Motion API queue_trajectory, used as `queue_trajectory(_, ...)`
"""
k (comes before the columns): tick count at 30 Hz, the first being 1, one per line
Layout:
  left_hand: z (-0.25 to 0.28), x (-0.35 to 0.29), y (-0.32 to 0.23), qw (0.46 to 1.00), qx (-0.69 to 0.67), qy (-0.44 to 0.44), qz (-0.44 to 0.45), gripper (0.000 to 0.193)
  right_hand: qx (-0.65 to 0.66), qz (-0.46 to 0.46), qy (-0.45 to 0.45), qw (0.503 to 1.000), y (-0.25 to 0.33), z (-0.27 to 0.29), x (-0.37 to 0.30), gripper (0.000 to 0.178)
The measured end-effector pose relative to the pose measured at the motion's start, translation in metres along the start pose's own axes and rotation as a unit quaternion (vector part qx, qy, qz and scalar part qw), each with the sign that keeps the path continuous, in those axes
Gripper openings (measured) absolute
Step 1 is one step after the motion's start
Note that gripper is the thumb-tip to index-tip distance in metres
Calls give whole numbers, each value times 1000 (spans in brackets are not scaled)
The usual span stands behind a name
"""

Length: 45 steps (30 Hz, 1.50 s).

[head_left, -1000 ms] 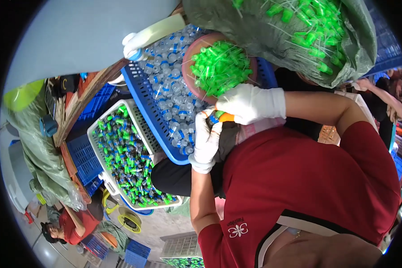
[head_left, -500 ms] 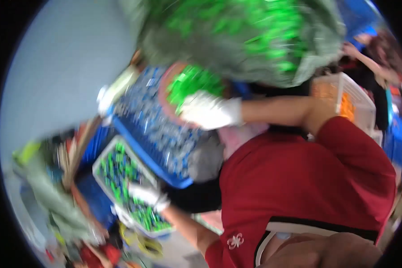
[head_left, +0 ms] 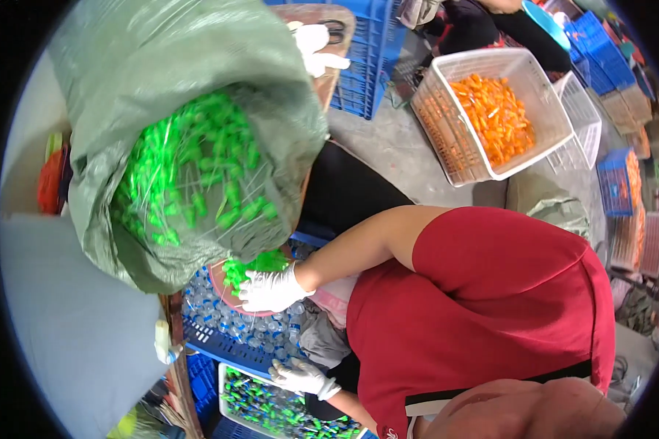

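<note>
My right hand (head_left: pixel 272 290), in a white glove, reaches into a pink bowl (head_left: pixel 220 282) of green plastic pieces with thin tubes (head_left: pixel 255 269). Its fingers look apart and touch the pieces; nothing is plainly gripped. The bowl rests on see-through bottle-like pieces with blue bands (head_left: pixel 245 329), inside a blue basket (head_left: pixel 227 357). My left hand (head_left: pixel 300 376), also gloved, is beside the basket's lower rim, over the edge of a white tray (head_left: pixel 224 399) of green and blue pieces. Its fingers are slightly bent and apart, with no held thing showing.
A large grey-green sack (head_left: pixel 176 66) full of green tubed pieces opens beside the bowl. A white crate (head_left: pixel 447 157) of orange pieces stands at upper right. A blue crate (head_left: pixel 370 58) and a seated person's dark-clothed legs (head_left: pixel 468 29) are at the top.
The view has swung, bringing the sack lower left and the orange pieces nearer the middle. My left hand has moved from over the tray toward the basket's rim. My right hand stays at the bowl.
</note>
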<state>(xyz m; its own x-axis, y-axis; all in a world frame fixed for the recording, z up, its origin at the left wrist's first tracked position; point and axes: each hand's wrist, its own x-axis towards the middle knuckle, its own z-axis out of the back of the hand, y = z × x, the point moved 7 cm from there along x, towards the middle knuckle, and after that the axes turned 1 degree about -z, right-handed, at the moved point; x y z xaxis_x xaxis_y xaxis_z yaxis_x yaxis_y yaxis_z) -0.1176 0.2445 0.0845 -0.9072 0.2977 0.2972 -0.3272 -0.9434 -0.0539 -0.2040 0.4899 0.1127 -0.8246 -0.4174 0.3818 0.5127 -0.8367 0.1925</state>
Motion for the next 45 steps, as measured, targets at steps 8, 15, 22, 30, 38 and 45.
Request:
queue_trajectory(8,-6,-11,-54,990,-8,24,-135,41,-114,38,-33,992,29,23,-31,20)
queue_trajectory(15,-20,-8,-68,977,-107,91,-162,44,256,-69,-37,964,2,22,-29,24)
queue_trajectory(22,-18,-26,-31,988,-95,117,-26,46,158,29,-169,972,5,26,-56,24)
queue_trajectory(30,0,-4,-39,997,-35,14,62,46,311,-158,-42,936,-43,23,-52,24)
queue_trajectory(38,-17,101,-5,992,-46,-24,116,37,389,-148,-17,909,-33,26,-28,20)
queue_trajectory(45,-79,154,55,942,5,110,316,26,321,-57,21,945,-14,51,23,22)
